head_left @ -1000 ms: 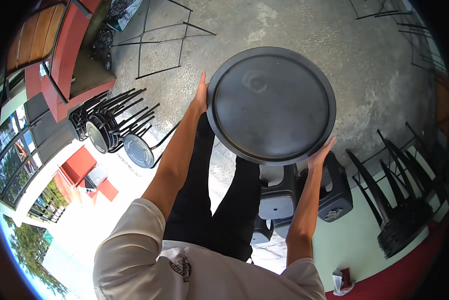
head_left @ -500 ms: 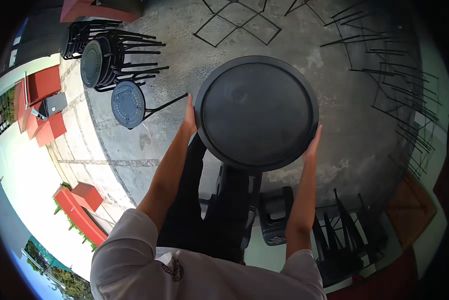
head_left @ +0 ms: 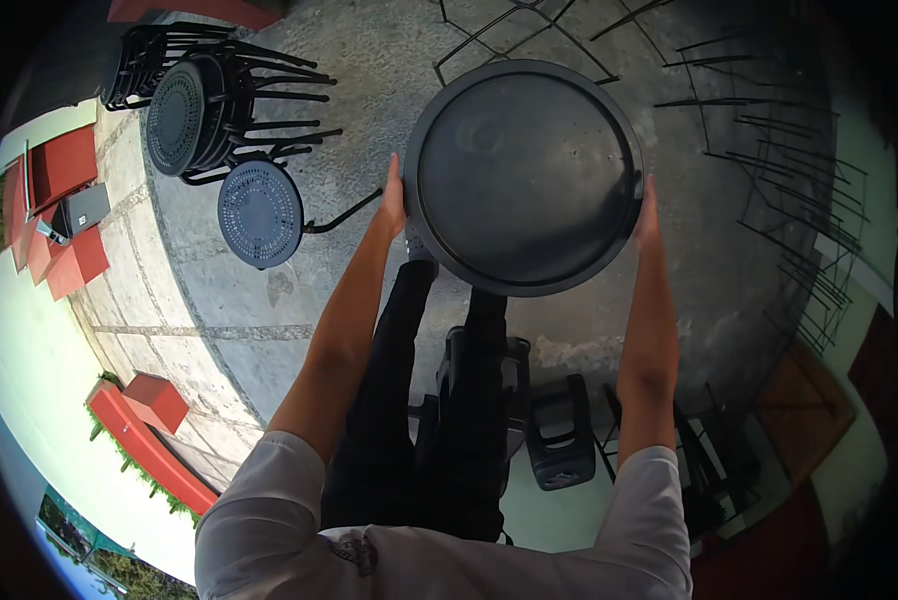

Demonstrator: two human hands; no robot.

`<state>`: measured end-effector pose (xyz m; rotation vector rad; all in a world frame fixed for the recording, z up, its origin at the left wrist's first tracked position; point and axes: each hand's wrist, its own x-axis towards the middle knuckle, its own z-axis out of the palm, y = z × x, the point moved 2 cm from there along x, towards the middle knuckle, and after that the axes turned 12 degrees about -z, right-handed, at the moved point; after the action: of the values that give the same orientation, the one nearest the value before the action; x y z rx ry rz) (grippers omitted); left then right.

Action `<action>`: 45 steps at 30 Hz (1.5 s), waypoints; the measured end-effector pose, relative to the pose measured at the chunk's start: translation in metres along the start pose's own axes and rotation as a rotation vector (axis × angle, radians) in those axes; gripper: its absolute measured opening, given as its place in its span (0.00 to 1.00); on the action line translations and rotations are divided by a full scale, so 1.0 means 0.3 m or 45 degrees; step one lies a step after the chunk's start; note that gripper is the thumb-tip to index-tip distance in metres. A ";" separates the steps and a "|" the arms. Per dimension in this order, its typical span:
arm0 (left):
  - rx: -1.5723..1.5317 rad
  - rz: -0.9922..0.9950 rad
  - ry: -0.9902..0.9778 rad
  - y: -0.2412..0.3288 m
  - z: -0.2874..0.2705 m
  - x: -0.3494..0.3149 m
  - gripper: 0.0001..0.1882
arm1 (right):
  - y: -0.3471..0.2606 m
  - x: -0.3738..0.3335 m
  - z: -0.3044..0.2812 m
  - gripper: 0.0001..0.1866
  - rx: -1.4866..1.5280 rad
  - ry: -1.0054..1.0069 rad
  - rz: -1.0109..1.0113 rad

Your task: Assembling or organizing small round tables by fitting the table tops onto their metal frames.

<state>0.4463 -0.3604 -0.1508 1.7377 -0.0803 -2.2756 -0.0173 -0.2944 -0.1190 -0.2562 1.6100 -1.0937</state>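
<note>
A large round black tabletop (head_left: 524, 175) with a raised rim is held level in front of me, above the concrete floor. At its left edge my left hand (head_left: 395, 198) grips the rim, with the fingertips pointing away from me. My right hand (head_left: 648, 212) holds the opposite edge in the same way, and its fingers are partly hidden by the rim. Just beyond the tabletop stands a thin black metal frame (head_left: 509, 45), partly covered by it. Left of my left hand is a stool (head_left: 260, 213) with a round perforated seat.
Stacked black stools (head_left: 176, 118) stand at the far left, legs pointing right. Along the right side are several thin metal frames (head_left: 759, 150). A dark plastic item (head_left: 559, 450) stands near my legs. Beyond the pale paving sit red blocks (head_left: 156, 402).
The tabletop and both hands have moved away from me and slightly right, with my arms stretched further. The tabletop now overlaps the edge of the metal frame.
</note>
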 end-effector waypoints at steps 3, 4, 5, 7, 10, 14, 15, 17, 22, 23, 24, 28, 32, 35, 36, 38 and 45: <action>0.266 0.056 0.036 -0.002 0.038 0.047 0.57 | 0.029 0.098 -0.152 0.46 -0.290 0.170 -0.088; 0.280 0.050 0.049 -0.003 -0.001 0.033 0.57 | 0.057 0.073 -0.114 0.45 -0.595 0.196 -0.203; 0.272 0.042 0.052 -0.013 -0.034 0.012 0.58 | 0.101 0.034 -0.068 0.45 -0.565 0.289 -0.321; 0.369 0.022 0.009 -0.036 0.042 0.024 0.59 | 0.173 -0.017 -0.196 0.44 -0.422 0.539 -0.482; 0.412 0.049 0.323 -0.131 0.034 -0.069 0.53 | 0.379 -0.346 -0.164 0.39 -0.581 0.842 -0.449; 0.928 0.522 0.680 -0.168 -0.267 -0.128 0.34 | 0.597 -0.817 0.011 0.19 -0.798 0.494 -0.407; 1.141 0.527 0.692 -0.250 -0.264 -0.178 0.32 | 0.617 -1.001 0.032 0.20 -0.833 0.413 -0.272; 1.374 0.479 0.570 -0.324 -0.268 -0.267 0.27 | 0.621 -1.302 0.048 0.20 -0.944 0.259 -0.262; 1.520 0.367 0.028 -0.359 -0.110 -0.451 0.13 | 0.640 -1.779 0.026 0.21 -0.761 0.627 -0.174; 1.554 0.402 -0.038 -0.360 -0.050 -0.507 0.13 | 0.637 -1.851 0.015 0.21 -0.681 0.673 -0.073; 1.590 0.437 -0.112 -0.362 0.022 -0.555 0.12 | 0.630 -1.904 -0.006 0.22 -0.605 0.753 -0.081; 1.803 0.553 -0.468 -0.391 0.382 -0.737 0.11 | 0.530 -2.035 -0.105 0.22 -0.339 1.026 -0.187; 1.960 0.714 -0.787 -0.527 0.873 -0.890 0.12 | 0.454 -2.115 -0.256 0.22 -0.230 1.318 -0.370; 1.974 0.800 -0.900 -0.680 1.257 -1.140 0.15 | 0.348 -2.181 -0.388 0.22 -0.073 1.454 -0.494; 1.990 0.804 -0.927 -0.749 1.367 -1.231 0.17 | 0.337 -2.194 -0.441 0.22 0.013 1.491 -0.538; 1.920 0.837 -1.048 -0.870 1.537 -1.387 0.17 | 0.217 -2.263 -0.557 0.22 0.022 1.549 -0.576; 2.088 1.046 -1.328 -1.084 1.707 -1.611 0.15 | 0.022 -2.363 -0.861 0.21 0.185 1.873 -0.875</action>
<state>0.0141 0.0105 0.3757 0.1394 -2.6849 -1.9291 0.0178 0.3110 0.3300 0.2055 2.7863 -2.1863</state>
